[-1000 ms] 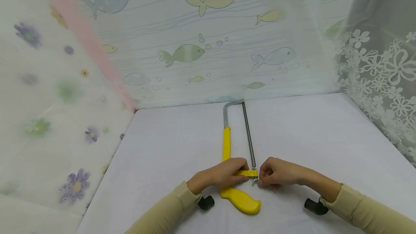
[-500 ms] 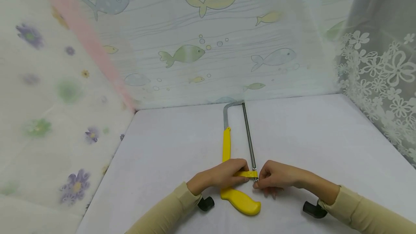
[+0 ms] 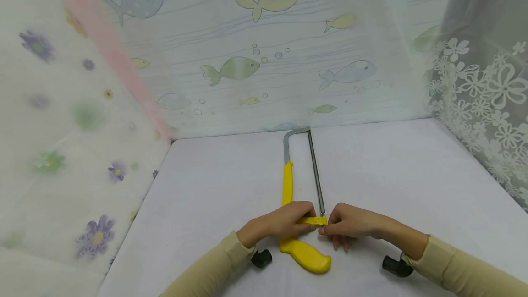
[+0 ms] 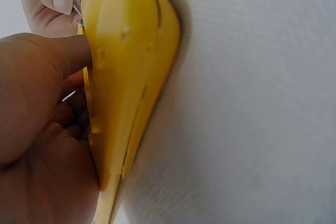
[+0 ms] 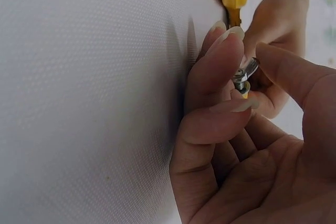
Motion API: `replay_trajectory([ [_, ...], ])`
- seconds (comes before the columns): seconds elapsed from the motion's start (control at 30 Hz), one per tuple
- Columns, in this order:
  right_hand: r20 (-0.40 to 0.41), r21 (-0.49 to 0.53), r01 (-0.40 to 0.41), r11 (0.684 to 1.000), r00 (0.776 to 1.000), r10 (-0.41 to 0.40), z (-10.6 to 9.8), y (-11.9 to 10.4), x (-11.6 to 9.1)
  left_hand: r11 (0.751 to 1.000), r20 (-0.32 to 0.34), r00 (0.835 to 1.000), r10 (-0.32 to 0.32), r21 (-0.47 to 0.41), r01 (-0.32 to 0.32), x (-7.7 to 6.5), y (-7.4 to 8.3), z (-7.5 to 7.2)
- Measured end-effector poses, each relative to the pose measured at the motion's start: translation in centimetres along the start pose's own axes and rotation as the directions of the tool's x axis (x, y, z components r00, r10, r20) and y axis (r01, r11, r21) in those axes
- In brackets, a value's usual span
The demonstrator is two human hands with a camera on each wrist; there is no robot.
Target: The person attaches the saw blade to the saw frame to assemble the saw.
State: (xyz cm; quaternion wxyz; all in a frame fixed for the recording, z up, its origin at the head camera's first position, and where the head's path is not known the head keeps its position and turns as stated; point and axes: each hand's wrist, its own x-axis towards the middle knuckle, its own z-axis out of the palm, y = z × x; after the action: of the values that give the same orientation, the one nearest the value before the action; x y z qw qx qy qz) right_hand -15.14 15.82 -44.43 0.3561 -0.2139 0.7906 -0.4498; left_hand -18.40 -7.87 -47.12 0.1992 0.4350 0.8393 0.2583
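A hacksaw with a yellow handle and a grey metal front bow lies on the white table, its blade running along the right side. My left hand grips the yellow frame just above the handle, with the fingers around the crosspiece. My right hand is at the blade's near end, fingers curled. In the right wrist view its thumb touches a small metal wing nut, which sits between thumb and fingers. From the head view the wing nut is hidden behind the right fingers.
White cloth covers the table. A fish-print curtain hangs along the back edge, a floral one on the left and a lace one on the right. Black camera mounts sit under both wrists.
My right hand has moved slightly left from beside the wing nut, and its thumb and fingers now cover it. The left hand and the hacksaw have stayed put.
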Motion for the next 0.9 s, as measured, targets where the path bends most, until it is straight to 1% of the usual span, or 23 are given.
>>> replay_trajectory([
  [0.17, -0.011, -0.003, -0.004, 1.000, 1.000, 0.004, -0.14, -0.01, -0.14, 1.000, 0.002, 1.000, -0.005, -0.006, 0.005, 0.00, -0.04, 0.02],
  [0.37, -0.006, -0.009, 0.015, 1.000, 1.000, -0.015, -0.57, 0.10, -0.47, 1.000, 0.002, 1.000, -0.015, -0.006, 0.015, 0.02, -0.14, 0.10],
  [0.7, -0.007, -0.009, 0.096, 0.995, 0.995, -0.096, -0.92, 0.36, -0.88, 1.000, -0.002, 1.000, -0.004, 0.015, 0.004, 0.02, -0.07, 0.03],
  [0.9, 0.005, 0.001, 0.082, 0.997, 0.997, -0.082, -0.78, 0.34, -0.68, 1.000, 0.001, 1.000, -0.006, 0.010, 0.006, 0.07, -0.16, 0.08],
])
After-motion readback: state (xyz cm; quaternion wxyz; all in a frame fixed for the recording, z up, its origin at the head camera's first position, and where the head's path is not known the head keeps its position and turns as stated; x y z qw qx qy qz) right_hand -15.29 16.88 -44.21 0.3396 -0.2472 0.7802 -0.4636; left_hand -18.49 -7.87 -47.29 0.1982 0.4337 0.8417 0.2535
